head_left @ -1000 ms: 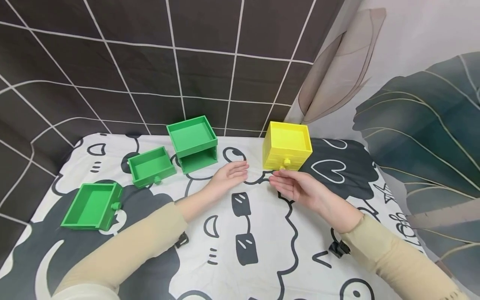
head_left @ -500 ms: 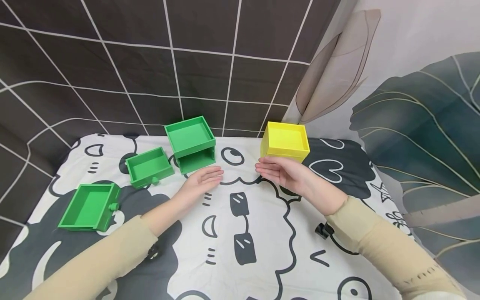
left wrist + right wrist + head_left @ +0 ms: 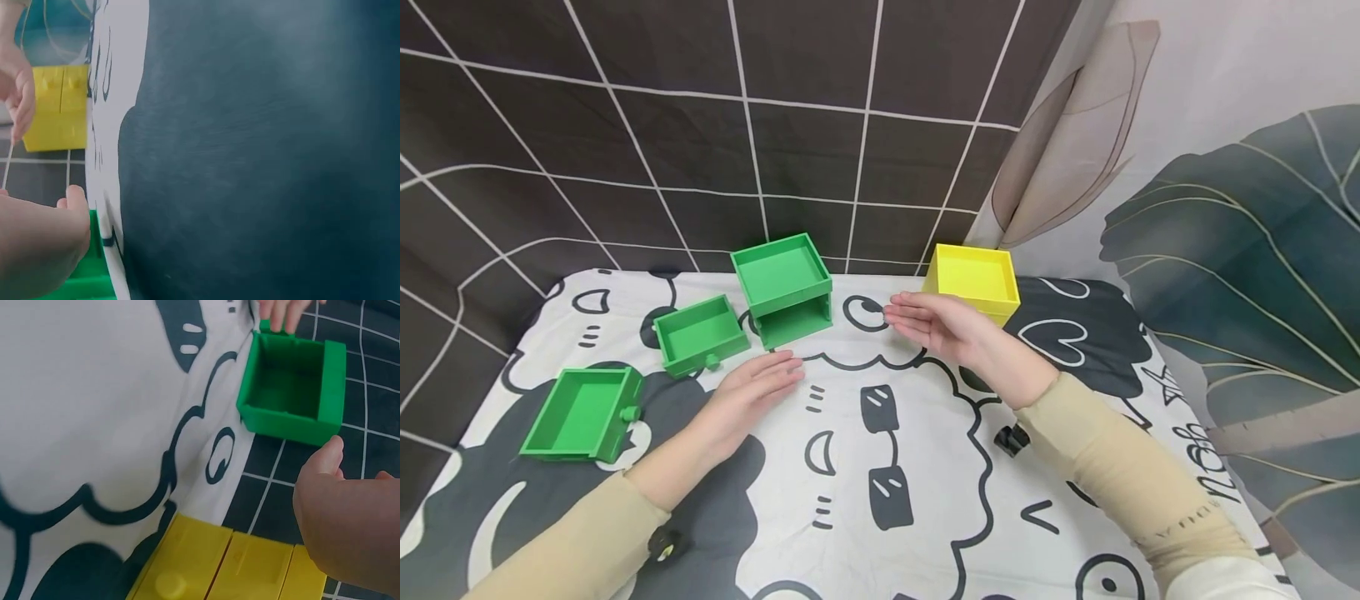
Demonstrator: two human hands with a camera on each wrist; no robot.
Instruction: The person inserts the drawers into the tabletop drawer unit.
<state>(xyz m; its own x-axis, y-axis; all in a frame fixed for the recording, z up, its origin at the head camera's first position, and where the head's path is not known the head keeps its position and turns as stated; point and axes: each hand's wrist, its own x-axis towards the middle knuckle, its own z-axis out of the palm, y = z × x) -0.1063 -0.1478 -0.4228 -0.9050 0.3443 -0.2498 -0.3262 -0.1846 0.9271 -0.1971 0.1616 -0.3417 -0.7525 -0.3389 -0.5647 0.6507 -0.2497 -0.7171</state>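
Leftward moved my left hand [image 3: 747,400], before the green cabinet [image 3: 793,298], and right hand [image 3: 943,327], right of it; both empty, fingers extended; a careless sweep could knock it.

Bright, even head view; dimmer, cooler wrist views.
In the head view, soft light leaves faint shadows on the sheet [image 3: 940,500] and deeper shade inside the green box [image 3: 785,292]; lines on the dark cloth [image 3: 692,142] bend at far left, lens or fold unclear. Wrist views look bluish and softer, the left's large dark patch [image 3: 256,150] blurred.
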